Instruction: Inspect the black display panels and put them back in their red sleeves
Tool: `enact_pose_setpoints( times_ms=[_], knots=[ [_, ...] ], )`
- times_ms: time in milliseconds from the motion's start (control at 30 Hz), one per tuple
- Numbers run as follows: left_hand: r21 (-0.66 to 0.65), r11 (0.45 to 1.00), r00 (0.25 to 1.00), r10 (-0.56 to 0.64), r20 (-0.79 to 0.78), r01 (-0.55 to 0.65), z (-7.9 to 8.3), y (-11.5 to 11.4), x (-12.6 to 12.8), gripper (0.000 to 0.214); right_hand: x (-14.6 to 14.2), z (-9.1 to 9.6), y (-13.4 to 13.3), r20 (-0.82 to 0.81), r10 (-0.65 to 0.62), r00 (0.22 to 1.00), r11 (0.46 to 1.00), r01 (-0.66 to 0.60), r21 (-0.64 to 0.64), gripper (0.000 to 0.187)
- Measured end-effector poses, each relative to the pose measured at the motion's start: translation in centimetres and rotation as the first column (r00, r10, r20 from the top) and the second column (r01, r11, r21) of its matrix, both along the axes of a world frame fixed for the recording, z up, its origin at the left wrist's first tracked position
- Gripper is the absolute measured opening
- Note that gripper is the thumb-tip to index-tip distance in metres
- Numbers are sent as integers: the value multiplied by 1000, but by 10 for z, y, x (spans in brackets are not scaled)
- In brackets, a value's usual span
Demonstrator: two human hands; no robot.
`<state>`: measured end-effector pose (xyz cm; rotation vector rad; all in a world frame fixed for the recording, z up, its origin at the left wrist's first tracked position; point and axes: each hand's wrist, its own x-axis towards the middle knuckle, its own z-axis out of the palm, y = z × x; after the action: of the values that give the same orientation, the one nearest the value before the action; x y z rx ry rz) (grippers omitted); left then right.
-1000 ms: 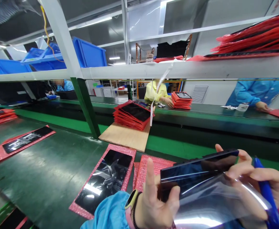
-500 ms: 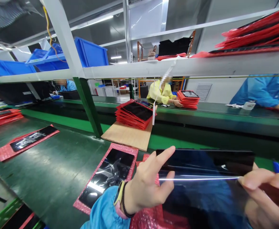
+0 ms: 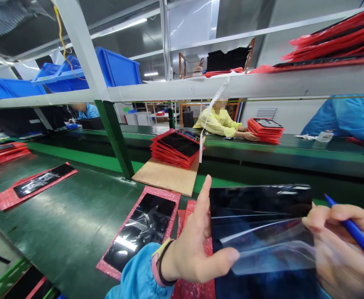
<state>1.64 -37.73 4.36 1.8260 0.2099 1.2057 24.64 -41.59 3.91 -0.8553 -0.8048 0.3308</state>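
Observation:
A glossy black screen panel [image 3: 259, 203] is held up, tilted, in front of me. My left hand [image 3: 197, 245] grips its left edge, thumb across the front and fingers along the side. A clear protective film [image 3: 269, 245] stands partly lifted and buckled off the panel's face. My right hand [image 3: 340, 245] pinches the film's edge at the panel's right side, and a blue pen [image 3: 357, 232] is tucked in the same hand. Pink bubble wrap [image 3: 194, 288] lies under the panel. Left of my hand, another black panel [image 3: 141, 228] rests on pink bubble wrap.
A stack of red-wrapped panels [image 3: 177, 147] sits on a wooden board [image 3: 163, 176]. A green post [image 3: 115, 139] rises from the bench. Another wrapped panel [image 3: 43, 180] lies left. Overhead, a white shelf [image 3: 182, 94] carries blue bins [image 3: 119, 70]. Across the line, a co-worker [image 3: 214, 122] handles a red stack [image 3: 265, 132].
The clear film has lifted and buckled away from the panel. My left thumb has shifted onto the panel's front. The pen shows more fully. The co-worker's red stack has moved right.

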Motion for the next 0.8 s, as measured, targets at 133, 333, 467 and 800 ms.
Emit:
enact_pose_setpoints(
  times_ms=[133,333,467,800],
  knots=[
    [-33,981,978,-189,89,192,-9,-6,10,94,2,3,10,-45,117,992,986,-121,-117,27],
    [-7,986,985,-163,52,164,-15,-14,19,99,3,2,17,-169,235,957,942,-267,-205,31],
    [10,979,973,-203,107,203,-14,-13,20,95,5,-1,17,-264,238,935,926,-301,-228,32],
    [-516,807,910,-63,409,287,-2,-11,28,93,11,0,16,-366,116,924,950,-210,-230,31]
  ],
)
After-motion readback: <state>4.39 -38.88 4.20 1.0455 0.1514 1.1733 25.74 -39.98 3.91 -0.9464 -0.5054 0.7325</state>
